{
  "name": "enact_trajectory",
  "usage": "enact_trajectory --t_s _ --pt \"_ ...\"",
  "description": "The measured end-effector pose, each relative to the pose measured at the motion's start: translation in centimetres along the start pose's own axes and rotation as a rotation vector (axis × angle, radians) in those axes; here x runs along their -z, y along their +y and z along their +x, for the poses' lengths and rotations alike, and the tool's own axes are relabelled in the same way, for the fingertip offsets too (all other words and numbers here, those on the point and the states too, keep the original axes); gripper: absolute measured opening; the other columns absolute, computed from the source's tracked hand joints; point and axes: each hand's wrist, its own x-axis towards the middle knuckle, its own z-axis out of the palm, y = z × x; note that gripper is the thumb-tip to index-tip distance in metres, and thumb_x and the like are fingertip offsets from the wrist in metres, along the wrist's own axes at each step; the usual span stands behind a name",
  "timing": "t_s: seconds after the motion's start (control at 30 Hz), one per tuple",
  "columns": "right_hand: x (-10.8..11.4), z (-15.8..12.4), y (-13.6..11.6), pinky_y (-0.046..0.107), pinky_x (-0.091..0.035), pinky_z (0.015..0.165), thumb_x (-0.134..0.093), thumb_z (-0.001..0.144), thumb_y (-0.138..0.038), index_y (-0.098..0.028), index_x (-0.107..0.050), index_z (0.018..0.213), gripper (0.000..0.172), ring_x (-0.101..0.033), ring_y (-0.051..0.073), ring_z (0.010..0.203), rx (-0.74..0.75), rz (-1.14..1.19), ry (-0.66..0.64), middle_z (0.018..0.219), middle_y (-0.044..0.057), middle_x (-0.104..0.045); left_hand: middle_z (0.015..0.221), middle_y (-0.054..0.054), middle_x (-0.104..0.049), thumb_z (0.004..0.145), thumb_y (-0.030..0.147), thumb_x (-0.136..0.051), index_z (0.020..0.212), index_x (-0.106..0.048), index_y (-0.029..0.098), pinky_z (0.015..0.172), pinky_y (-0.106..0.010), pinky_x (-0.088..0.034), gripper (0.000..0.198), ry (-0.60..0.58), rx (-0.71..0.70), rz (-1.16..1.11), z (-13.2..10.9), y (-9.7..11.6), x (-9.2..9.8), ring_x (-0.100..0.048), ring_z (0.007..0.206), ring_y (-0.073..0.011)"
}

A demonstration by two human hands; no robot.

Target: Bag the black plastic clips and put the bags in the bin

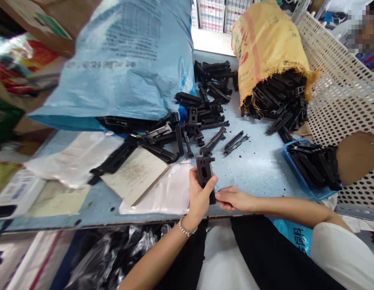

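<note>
My left hand [198, 198] grips a long black plastic part [202, 163] with an oval slot, held upright above the table's front edge. Its thumb presses across the part's face. My right hand [235, 199] is closed in a pinch at the part's lower right side. Whatever lies between those fingertips is hidden. Just beyond my hands, a few similar black parts [236, 143] lie loose on the blue table [256, 161]. A larger heap of them [201, 114] spreads farther back.
A large blue sack [129, 60] stands at the back left, and a yellow woven sack [268, 40] spills black parts. At right are a small blue basket [298, 181] of parts and a perforated white crate [334, 80]. A pale board [135, 175] lies left of my hands.
</note>
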Motion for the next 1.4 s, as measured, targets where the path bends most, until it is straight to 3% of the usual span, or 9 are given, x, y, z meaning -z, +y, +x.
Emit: enact_trajectory --t_s 0.13,0.27,0.43,0.6,0.77,0.93,1.07,1.27,1.4 --pt "2.7 0.6 -0.3 0.027 -0.048 0.064 -0.029 0.107 -0.05 -0.018 -0.062 0.084 0.052 -0.059 0.014 0.064 -0.018 -0.058 -0.122 0.068 0.001 -0.062 0.101 -0.004 -0.066 0.079 0.048 -0.078 0.11 -0.06 0.02 0.086 -0.03 -0.05 0.046 -0.041 -0.077 0.172 0.7 -1.1 0.9 -0.063 0.093 -0.0188" --pt "10.1 2.8 2.5 0.04 -0.048 0.096 -0.045 0.101 -0.024 -0.018 -0.064 0.122 0.028 -0.062 0.025 0.114 -0.03 -0.583 0.313 0.123 0.013 -0.067 0.097 -0.005 -0.067 0.087 0.054 -0.065 0.133 -0.054 0.02 0.08 -0.037 -0.055 0.059 -0.223 0.192 0.15 1.2 -4.3 0.7 -0.068 0.083 -0.0218" --pt "17.0 4.7 8.9 0.053 -0.029 0.117 -0.068 0.085 -0.011 -0.011 -0.052 0.141 0.058 -0.042 0.036 0.141 -0.169 -0.904 0.373 0.145 0.022 -0.053 0.13 -0.016 -0.063 0.086 0.044 -0.067 0.132 -0.061 0.019 0.116 -0.057 -0.034 0.053 -0.198 -0.143 0.586 2.0 -8.3 0.8 -0.053 0.13 -0.0357" --pt "12.7 3.9 8.6 0.038 -0.048 0.093 -0.07 0.09 -0.04 -0.014 -0.06 0.128 0.047 -0.063 0.027 0.108 -0.234 -0.565 0.554 0.119 0.015 -0.064 0.151 -0.019 -0.048 0.09 0.046 -0.062 0.147 -0.045 0.019 0.122 -0.057 -0.027 0.065 -0.228 -0.235 0.565 3.9 -7.1 -0.1 -0.041 0.144 -0.0344" --pt "6.0 1.5 3.0 0.034 -0.05 0.084 -0.049 0.103 -0.045 -0.018 -0.061 0.125 0.037 -0.063 0.021 0.094 0.141 -0.352 0.564 0.103 0.009 -0.067 0.158 -0.013 -0.041 0.092 0.05 -0.062 0.159 -0.021 0.028 0.112 -0.039 -0.044 0.081 -0.183 -0.156 0.1 3.9 -1.7 -2.3 -0.049 0.139 -0.0268" --pt "9.1 0.3 0.9 0.037 -0.046 0.078 -0.038 0.105 -0.05 -0.016 -0.063 0.107 0.042 -0.056 0.026 0.092 0.23 -0.763 0.699 0.098 0.013 -0.065 0.108 -0.007 -0.069 0.083 0.048 -0.074 0.153 -0.036 0.029 0.066 -0.033 -0.057 0.082 -0.391 0.172 -0.092 2.2 2.0 -1.4 -0.068 0.074 -0.0199" --pt "11.3 1.1 1.3 0.034 -0.039 0.068 -0.037 0.106 -0.051 -0.019 -0.063 0.088 0.045 -0.051 0.023 0.079 0.416 -0.955 0.487 0.081 0.008 -0.06 0.095 -0.006 -0.068 0.083 0.051 -0.071 0.146 -0.043 0.024 0.055 -0.03 -0.054 0.074 -0.488 0.357 -0.183 1.0 2.2 -0.9 -0.066 0.064 -0.0181" --pt "7.9 2.6 1.6 0.031 -0.04 0.062 -0.014 0.107 -0.055 -0.02 -0.055 0.081 0.06 -0.048 0.017 0.066 0.188 -0.309 0.576 0.069 0.003 -0.053 0.119 -0.01 -0.068 0.086 0.047 -0.071 0.158 -0.029 0.027 0.082 -0.035 -0.056 0.086 -0.282 0.059 0.071 0.2 0.1 -1.3 -0.068 0.095 -0.0239" --pt "8.0 1.8 0.8 0.028 -0.04 0.06 -0.013 0.107 -0.057 -0.02 -0.051 0.08 0.059 -0.047 0.014 0.06 0.02 -0.095 0.406 0.065 -0.001 -0.05 0.118 -0.009 -0.067 0.086 0.045 -0.071 0.158 -0.03 0.029 0.075 -0.035 -0.057 0.085 -0.343 0.1 0.059 0.8 0.4 -0.3 -0.068 0.086 -0.0229"
